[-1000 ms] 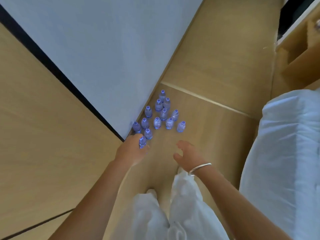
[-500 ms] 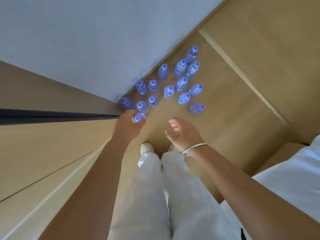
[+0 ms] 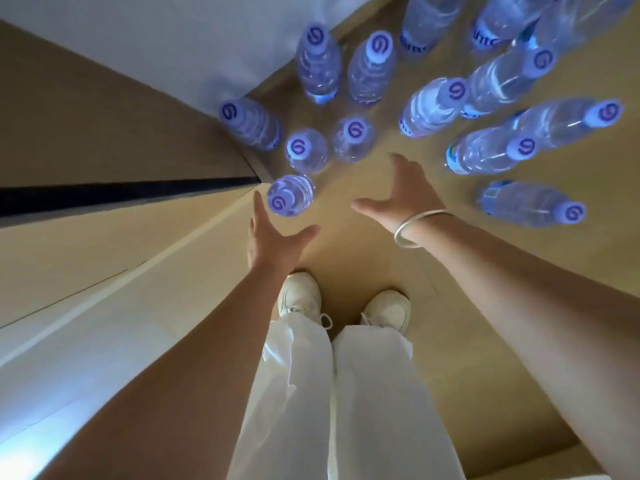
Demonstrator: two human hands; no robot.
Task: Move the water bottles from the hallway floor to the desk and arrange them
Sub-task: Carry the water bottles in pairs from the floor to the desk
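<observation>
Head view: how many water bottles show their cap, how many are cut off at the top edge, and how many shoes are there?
Clear plastic water bottles with purple cap showing: 11
Clear plastic bottles cut off at top edge: 3
White shoes: 2
Total: 16

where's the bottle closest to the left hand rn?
In the head view, the nearest bottle stands on the floor left of centre, just beyond the open left hand, by the wall corner.
</observation>
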